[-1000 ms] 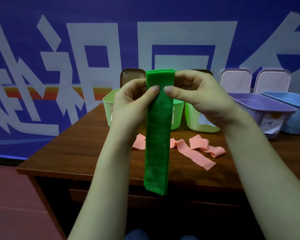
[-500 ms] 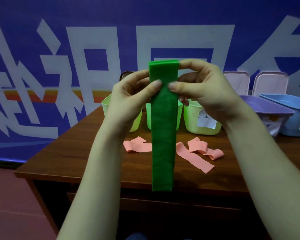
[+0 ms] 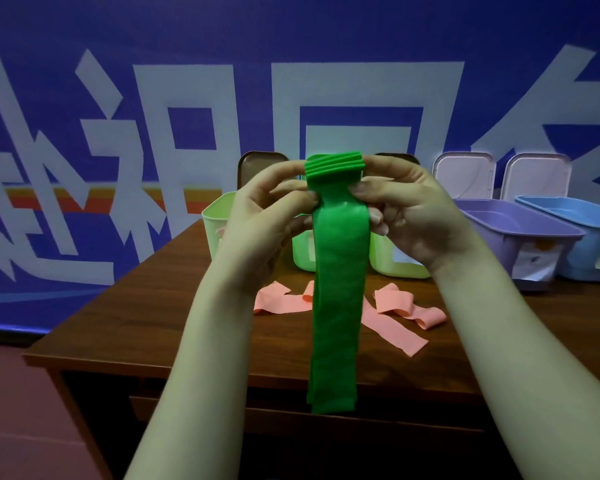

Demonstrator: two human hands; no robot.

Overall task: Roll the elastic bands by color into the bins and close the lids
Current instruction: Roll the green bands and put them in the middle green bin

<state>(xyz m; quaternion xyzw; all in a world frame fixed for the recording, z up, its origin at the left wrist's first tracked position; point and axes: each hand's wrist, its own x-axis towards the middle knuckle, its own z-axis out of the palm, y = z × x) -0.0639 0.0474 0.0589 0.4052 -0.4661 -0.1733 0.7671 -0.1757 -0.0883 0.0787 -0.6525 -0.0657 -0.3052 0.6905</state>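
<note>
The left hand (image 3: 267, 216) and the right hand (image 3: 406, 216) hold a green band (image 3: 336, 289) up in the air on the near side of the desk (image 3: 136, 317). Each hand pinches the band's top end, which is rolled over in a few turns, and the rest hangs straight down. Pink bands (image 3: 281, 303) lie loose mid-desk. Along the far edge stand light green bins (image 3: 215, 230), then a purple bin (image 3: 520, 230) and a blue bin (image 3: 568, 213) toward the right far corner, with their lids (image 3: 465, 174) upright.

Office-like staged room: blue banner wall (image 3: 291, 36), wooden desk (image 3: 136, 313), plastic bins (image 3: 499, 251).
</note>
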